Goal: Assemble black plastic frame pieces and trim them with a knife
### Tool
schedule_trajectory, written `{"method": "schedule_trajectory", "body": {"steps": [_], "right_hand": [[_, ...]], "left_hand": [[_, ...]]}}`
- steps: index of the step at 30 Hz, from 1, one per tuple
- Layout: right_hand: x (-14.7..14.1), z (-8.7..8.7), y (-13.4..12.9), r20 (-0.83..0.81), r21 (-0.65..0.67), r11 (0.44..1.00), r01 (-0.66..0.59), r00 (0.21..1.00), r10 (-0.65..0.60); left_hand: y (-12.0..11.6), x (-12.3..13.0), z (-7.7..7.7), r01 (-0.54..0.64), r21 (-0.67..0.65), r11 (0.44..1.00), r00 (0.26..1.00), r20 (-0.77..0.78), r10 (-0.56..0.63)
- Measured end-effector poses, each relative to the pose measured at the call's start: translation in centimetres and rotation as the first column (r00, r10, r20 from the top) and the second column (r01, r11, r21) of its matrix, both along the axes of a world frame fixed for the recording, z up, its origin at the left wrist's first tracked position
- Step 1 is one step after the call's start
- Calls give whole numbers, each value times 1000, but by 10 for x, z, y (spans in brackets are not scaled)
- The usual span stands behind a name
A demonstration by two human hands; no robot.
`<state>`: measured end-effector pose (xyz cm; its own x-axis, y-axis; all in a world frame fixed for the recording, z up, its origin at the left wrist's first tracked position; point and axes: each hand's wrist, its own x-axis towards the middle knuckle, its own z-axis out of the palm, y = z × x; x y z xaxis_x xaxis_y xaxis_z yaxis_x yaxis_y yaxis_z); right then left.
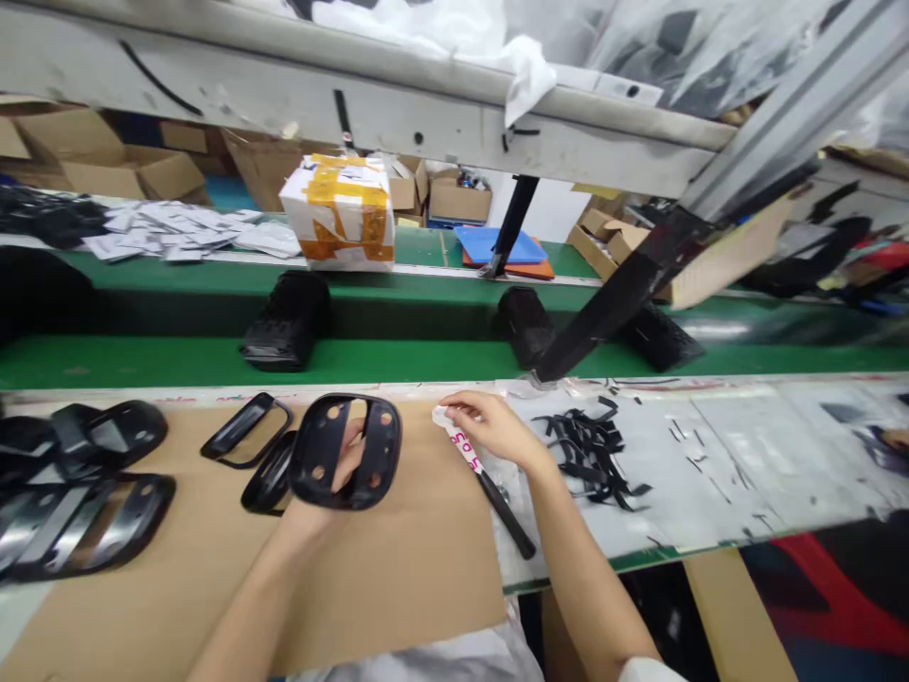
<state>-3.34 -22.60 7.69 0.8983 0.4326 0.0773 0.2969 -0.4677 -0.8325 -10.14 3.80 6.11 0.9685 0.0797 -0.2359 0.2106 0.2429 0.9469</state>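
My left hand (347, 461) grips a black plastic plate (379, 458) from behind. The plate has rounded corners, a slot in the middle and holes near its corners; my fingers show through the slot. My right hand (490, 424) has its fingers closed at the white top end of a long tool (506, 511) with a black handle and pink letters on its white shaft. The tool slants across the right edge of the brown cardboard sheet (426, 568); its kind is unclear. Left of the held plate lie a thin black frame (248, 426) and another black part (266, 478).
More black plates (78, 530) lie at the left. Black strips (586, 450) are heaped on the right. Behind runs a green conveyor (398, 358) carrying black parts (288, 322). A slanted black post (603, 294) and an overhead beam (426, 123) stand close. A taped box (341, 213) sits beyond.
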Motion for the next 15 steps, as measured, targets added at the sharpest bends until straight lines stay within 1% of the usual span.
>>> {"method": "schedule_trajectory", "body": {"steps": [1,2,4,6,8,10,11,13,15], "right_hand": [[-4,6,-15,44,-90,996,27,999,-23],[-8,11,-31,91,-189,979,72,994,-56],[-13,12,-63,183,-363,910,199,973,-140],[-15,7,-92,254,-472,825,311,944,-211],[-14,-2,-112,277,-535,769,351,932,-233],[-12,-13,-122,281,-593,726,349,934,-220],[-11,-18,-124,278,-614,711,342,937,-210],[-7,-26,-125,278,-636,696,334,940,-198],[-3,-29,-126,288,-631,695,344,936,-202]], "left_hand": [[-11,10,1,30,-7,1000,1000,7,-30],[-20,20,0,40,-14,999,999,11,-40],[-33,38,-7,23,-40,999,1000,3,-23],[-42,52,-22,3,-80,997,999,-33,-6],[-48,62,-40,6,-97,995,996,-87,-14],[-51,65,-52,-15,-110,994,993,-122,2],[-52,65,-56,-30,-125,992,992,-129,14],[-51,64,-57,-60,-180,982,991,-129,37],[-49,62,-54,-93,-229,969,989,-136,63]]}}
